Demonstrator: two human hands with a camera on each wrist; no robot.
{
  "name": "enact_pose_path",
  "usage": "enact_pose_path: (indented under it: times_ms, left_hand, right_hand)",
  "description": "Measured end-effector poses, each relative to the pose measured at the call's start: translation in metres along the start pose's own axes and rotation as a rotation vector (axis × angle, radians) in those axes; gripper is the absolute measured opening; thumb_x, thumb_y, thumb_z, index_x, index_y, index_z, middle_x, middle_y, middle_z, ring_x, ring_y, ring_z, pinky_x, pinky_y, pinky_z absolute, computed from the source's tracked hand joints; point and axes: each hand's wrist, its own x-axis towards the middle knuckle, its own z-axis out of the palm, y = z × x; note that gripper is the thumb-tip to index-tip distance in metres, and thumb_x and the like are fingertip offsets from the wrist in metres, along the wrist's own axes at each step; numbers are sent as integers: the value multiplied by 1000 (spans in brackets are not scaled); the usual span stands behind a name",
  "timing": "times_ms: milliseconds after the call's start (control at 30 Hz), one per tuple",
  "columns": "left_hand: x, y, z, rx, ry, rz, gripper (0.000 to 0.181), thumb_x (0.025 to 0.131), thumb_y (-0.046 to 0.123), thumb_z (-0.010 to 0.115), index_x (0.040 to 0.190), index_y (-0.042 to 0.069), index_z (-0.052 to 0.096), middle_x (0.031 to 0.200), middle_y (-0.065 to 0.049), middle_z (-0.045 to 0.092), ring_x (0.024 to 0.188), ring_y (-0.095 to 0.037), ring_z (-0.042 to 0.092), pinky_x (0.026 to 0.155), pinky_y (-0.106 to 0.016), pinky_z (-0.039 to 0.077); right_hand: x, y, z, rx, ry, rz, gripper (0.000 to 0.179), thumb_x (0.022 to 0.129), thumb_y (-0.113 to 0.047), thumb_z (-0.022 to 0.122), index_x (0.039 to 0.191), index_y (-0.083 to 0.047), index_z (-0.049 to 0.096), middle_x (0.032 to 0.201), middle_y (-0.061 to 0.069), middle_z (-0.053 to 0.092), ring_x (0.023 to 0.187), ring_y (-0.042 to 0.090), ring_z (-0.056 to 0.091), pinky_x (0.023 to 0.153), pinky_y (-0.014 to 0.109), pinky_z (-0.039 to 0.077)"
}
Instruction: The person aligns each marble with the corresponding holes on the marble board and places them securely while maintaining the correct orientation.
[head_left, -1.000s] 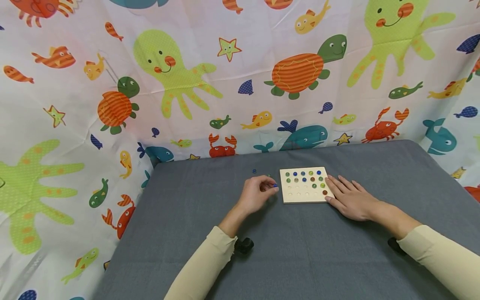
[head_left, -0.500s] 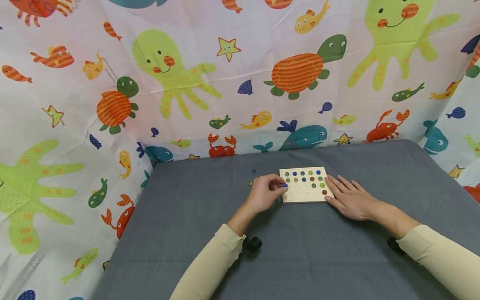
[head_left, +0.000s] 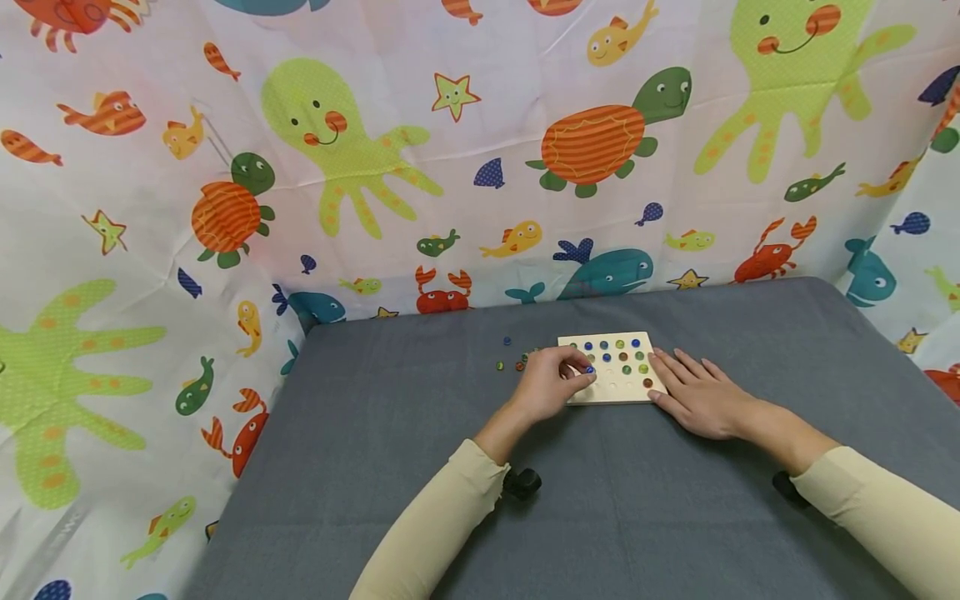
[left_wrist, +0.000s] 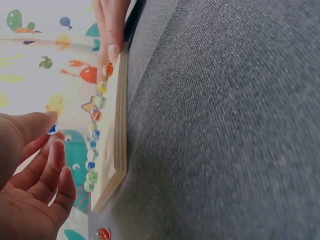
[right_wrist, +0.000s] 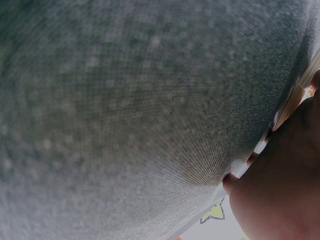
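My left hand [head_left: 553,382] pinches a blue marble [left_wrist: 52,129] between thumb and index finger, over the left part of a pale wooden board [head_left: 594,397]. Rows of round hollows mark this board, and marbles in green, blue, yellow and red-brown sit in many of them, such as a red-brown marble [head_left: 647,382] near the front right corner. Bare hollows [head_left: 612,385] show along the front. My right hand [head_left: 701,398] lies flat with straight fingers, its thumb and fingertips on the board's right edge. The left hand hides the board's left columns in the head view.
Loose marbles lie on the grey cloth [head_left: 405,433] left of the board: a blue marble [head_left: 507,341], a yellow-green marble [head_left: 500,366] and a red marble [left_wrist: 103,233], with others partly behind the left hand. A patterned curtain [head_left: 450,200] hangs behind the table.
My left hand has moved right with the blue marble, from beside the board to above its left part. More loose marbles have come into view behind it. The right hand has stayed put.
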Motion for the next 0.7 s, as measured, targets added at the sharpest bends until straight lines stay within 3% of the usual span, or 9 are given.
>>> enact_pose_path:
  times_ms: [400, 700]
  left_hand:
    - [11, 8, 17, 95, -67, 7, 12, 96, 17, 74, 106, 10, 76, 96, 1, 73, 73, -2, 58, 63, -17, 47]
    - [21, 11, 30, 178, -71, 28, 10, 95, 18, 76, 102, 10, 76, 91, 3, 72, 74, 0, 58, 65, -14, 45]
  right_hand:
    - [1, 6, 4, 38, 42, -23, 73, 109, -51, 38, 161, -2, 24, 166, 22, 22, 150, 52, 18, 113, 73, 10]
    - [1, 2, 2, 6, 27, -3, 72, 109, -49, 39, 161, 0, 25, 166, 23, 22, 150, 51, 19, 114, 72, 11]
